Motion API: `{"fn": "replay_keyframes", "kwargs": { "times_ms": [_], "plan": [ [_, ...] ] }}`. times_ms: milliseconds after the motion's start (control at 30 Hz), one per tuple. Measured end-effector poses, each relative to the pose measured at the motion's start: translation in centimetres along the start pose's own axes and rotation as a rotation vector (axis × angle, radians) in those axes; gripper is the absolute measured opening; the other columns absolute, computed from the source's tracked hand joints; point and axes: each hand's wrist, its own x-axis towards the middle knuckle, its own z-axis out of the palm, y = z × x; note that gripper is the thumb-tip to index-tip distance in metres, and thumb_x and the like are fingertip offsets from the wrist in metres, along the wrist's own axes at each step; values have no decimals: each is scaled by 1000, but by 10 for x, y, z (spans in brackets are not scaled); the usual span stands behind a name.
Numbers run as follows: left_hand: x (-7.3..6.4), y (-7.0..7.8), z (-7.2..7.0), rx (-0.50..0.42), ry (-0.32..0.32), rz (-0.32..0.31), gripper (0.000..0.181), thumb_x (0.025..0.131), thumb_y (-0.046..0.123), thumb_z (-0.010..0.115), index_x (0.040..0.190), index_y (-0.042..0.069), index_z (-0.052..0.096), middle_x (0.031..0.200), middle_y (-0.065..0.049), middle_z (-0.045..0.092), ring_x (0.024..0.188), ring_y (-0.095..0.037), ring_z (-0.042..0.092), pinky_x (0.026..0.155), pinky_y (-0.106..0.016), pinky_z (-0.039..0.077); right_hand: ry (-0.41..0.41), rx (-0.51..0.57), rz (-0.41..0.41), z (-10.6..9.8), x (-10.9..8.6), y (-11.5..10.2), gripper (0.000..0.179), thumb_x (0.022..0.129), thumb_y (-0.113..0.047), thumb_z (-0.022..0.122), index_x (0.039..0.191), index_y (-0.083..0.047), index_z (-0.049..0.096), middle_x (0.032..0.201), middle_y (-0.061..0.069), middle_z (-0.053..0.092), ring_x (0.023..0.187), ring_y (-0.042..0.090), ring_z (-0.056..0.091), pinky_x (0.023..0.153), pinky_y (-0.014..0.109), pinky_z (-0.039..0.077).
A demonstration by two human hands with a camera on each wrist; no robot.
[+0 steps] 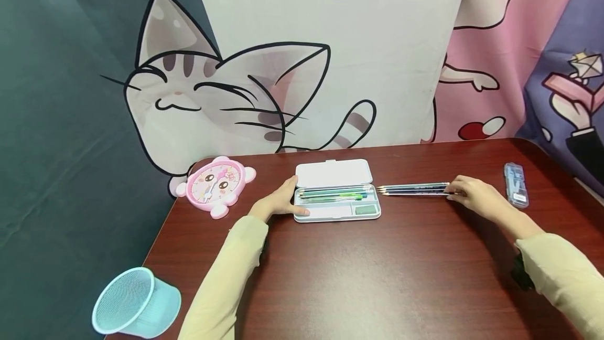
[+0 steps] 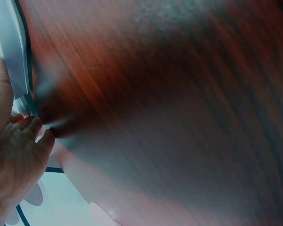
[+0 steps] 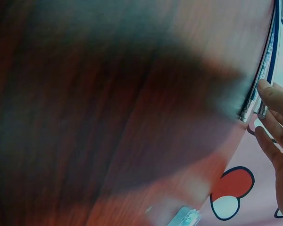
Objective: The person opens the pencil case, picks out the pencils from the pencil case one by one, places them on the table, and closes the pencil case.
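Observation:
A white pencil case [image 1: 337,212] lies with its lid [image 1: 334,173] folded back on the table. Several pencils and green pens [image 1: 335,194] fill its rear compartment, and a green eraser [image 1: 365,209] sits in the front right one. My left hand [image 1: 281,201] grips the left end of the case, thumb over the front corner, fingers at the back. To the right of the case, a bunch of dark blue pencils [image 1: 412,189] points its sharpened tips towards it. My right hand [image 1: 473,194] pinches their rear ends between thumb and fingers; the right wrist view shows the pencils [image 3: 266,61] at the fingertips.
On the left of the table is a pink animal-shaped clock [image 1: 217,185]. A light blue mesh basket [image 1: 162,306] stands at the near left edge. At the right lies a small blue translucent box [image 1: 516,185]. A cat-print cloth [image 1: 358,30] hangs behind the table.

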Motion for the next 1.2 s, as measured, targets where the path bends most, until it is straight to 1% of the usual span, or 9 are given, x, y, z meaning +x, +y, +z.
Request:
{"fn": "replay_keyframes", "kwargs": {
  "times_ms": [133, 167, 267, 400, 500, 767, 900, 1033, 1200],
  "plan": [
    [0, 2, 0, -12, 2, 3, 106, 76, 35, 72, 144, -6, 2, 152, -21, 5, 142, -29, 7, 115, -41, 14, -35, 13, 29, 2, 1, 2, 17, 63, -2, 76, 76, -9, 68, 72, -1, 60, 62, 13, 54, 55, 34, 46],
    [0, 2, 0, -13, 0, -1, 106, 76, 35, 73, 145, -5, 1, 153, -21, 4, 142, -29, 7, 115, -41, 14, -34, 26, 33, 3, 1, 3, 16, 63, -4, 77, 75, -9, 67, 71, 0, 59, 62, 12, 53, 55, 32, 45],
    [0, 3, 0, -16, 1, -8, 107, 76, 36, 73, 145, -3, 1, 153, -19, 4, 142, -27, 6, 115, -40, 13, -53, 49, 47, 4, 1, 4, 15, 64, -3, 75, 76, -7, 67, 72, 2, 59, 62, 14, 54, 56, 34, 45],
    [0, 4, -1, -10, 7, -8, 107, 76, 36, 73, 145, -3, 1, 153, -19, 4, 142, -27, 7, 115, -40, 13, -75, 9, 60, 3, 2, 4, 16, 64, -1, 75, 77, -7, 68, 74, 3, 61, 65, 17, 56, 58, 39, 47],
    [0, 3, -1, -7, 11, -6, 107, 76, 36, 73, 145, -4, 1, 153, -20, 5, 142, -28, 7, 115, -40, 14, -74, -19, 64, 2, 4, 3, 16, 64, -2, 76, 77, -7, 69, 74, 3, 61, 64, 17, 56, 59, 38, 48],
    [1, 2, 0, -3, 7, -4, 107, 76, 36, 72, 145, -4, 1, 153, -20, 5, 142, -28, 7, 115, -40, 14, -79, -16, 72, 6, 7, 1, 16, 64, -1, 76, 77, -7, 68, 74, 4, 61, 64, 19, 56, 60, 40, 48],
    [1, 2, -1, -2, 2, -10, 107, 76, 37, 72, 145, -3, 1, 153, -19, 4, 142, -27, 6, 115, -39, 13, -47, 4, 38, 10, 13, -7, 16, 64, -2, 76, 76, -8, 68, 74, 2, 60, 65, 19, 56, 59, 37, 46],
    [0, 1, -1, -4, 5, -15, 107, 76, 36, 72, 145, -3, 1, 153, -19, 4, 142, -27, 6, 115, -39, 13, -8, 30, -24, 17, 26, -22, 17, 64, -2, 77, 77, -10, 68, 74, -1, 60, 66, 17, 57, 60, 35, 46],
    [0, 1, 0, -3, 10, -14, 106, 76, 36, 72, 145, -5, 2, 153, -20, 5, 142, -28, 7, 115, -39, 14, -36, 89, -61, 30, 46, -45, 16, 67, -3, 76, 78, -10, 67, 75, -2, 60, 66, 13, 55, 58, 32, 45]
  ]
}}
